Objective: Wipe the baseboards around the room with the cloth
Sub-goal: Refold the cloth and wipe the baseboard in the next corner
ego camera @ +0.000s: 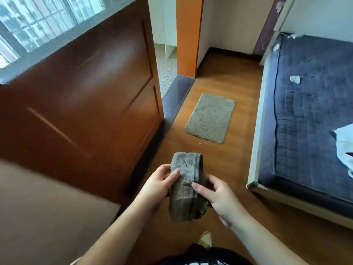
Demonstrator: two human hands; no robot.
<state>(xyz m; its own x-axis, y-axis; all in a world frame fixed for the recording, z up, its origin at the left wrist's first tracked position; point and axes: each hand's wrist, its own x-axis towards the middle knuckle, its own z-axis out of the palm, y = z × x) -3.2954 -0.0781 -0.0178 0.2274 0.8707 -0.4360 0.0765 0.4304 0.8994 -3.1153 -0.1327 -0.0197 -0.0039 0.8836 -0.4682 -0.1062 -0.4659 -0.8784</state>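
Both hands, left point(159, 185) and right point(217, 196), grip the folded grey cloth point(186, 186) above the floor point(235, 159).

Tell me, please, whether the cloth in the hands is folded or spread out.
Folded. The cloth forms a thick, narrow bundle with layered edges along its right side, held between the left hand and right hand above the floor.

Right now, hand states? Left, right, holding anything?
Left hand: grips the folded cloth, thumb on top.
Right hand: grips the same cloth from its other side.
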